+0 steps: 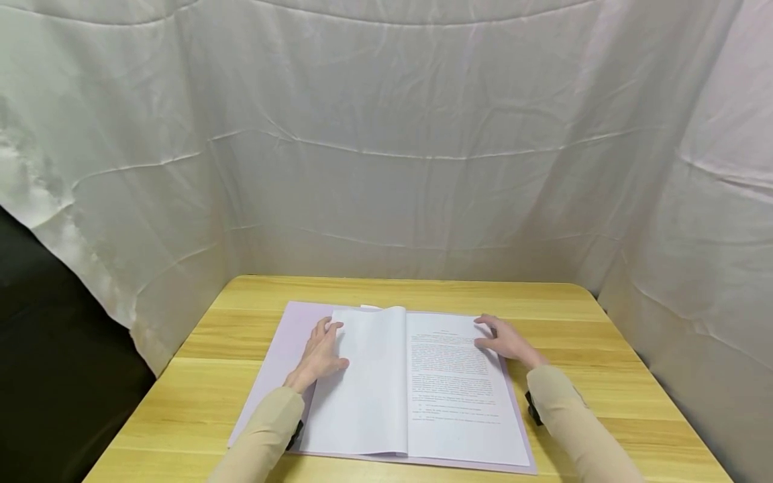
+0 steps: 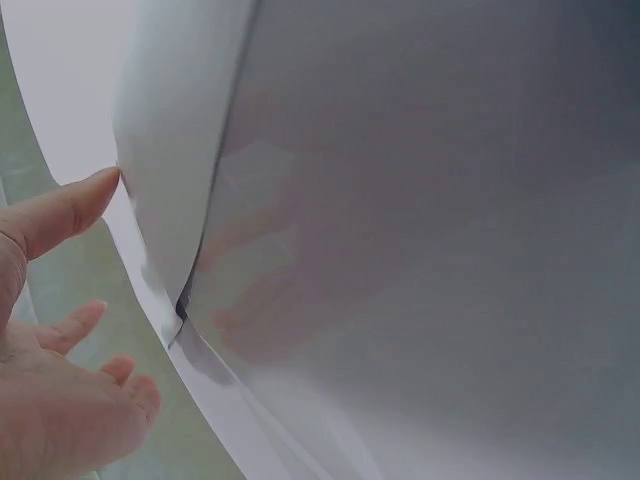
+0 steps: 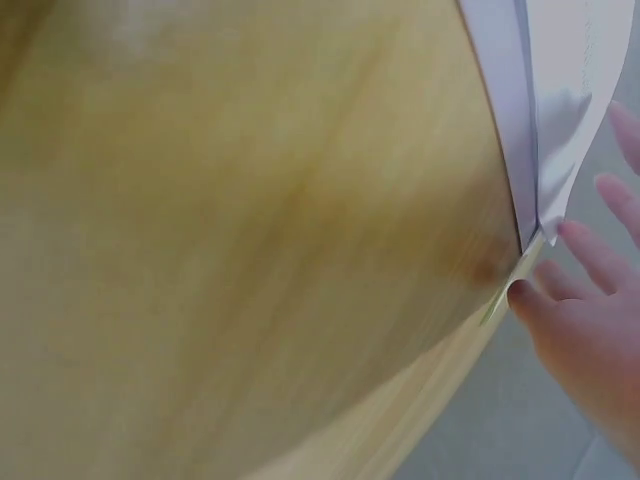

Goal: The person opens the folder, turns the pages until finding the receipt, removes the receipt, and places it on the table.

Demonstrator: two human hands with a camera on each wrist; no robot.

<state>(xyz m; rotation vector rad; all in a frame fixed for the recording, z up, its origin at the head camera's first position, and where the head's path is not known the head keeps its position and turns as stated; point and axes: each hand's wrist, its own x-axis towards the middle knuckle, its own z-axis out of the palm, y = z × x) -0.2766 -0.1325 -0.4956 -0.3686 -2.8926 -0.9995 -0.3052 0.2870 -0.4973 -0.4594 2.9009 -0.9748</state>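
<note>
A lavender folder point(image 1: 300, 322) lies open on the table. In it are loose white sheets, a blank page point(image 1: 370, 382) turned to the left and a printed page point(image 1: 449, 439) on the right. My left hand point(image 1: 317, 357) is at the blank page's left edge with its fingers spread; in the left wrist view the thumb point(image 2: 85, 207) reaches that sheet's edge. At the printed page's upper right edge is my right hand point(image 1: 507, 341), fingers loosely bent and apart. Between the right fingers nothing is visibly gripped. Whether its fingertips touch the paper is unclear.
The wooden table point(image 1: 604, 396) extends around the folder on all sides. Pale grey cloth point(image 1: 423, 194) hangs behind the table and along both sides. A black area point(image 1: 54, 362) shows at the lower left beyond the cloth.
</note>
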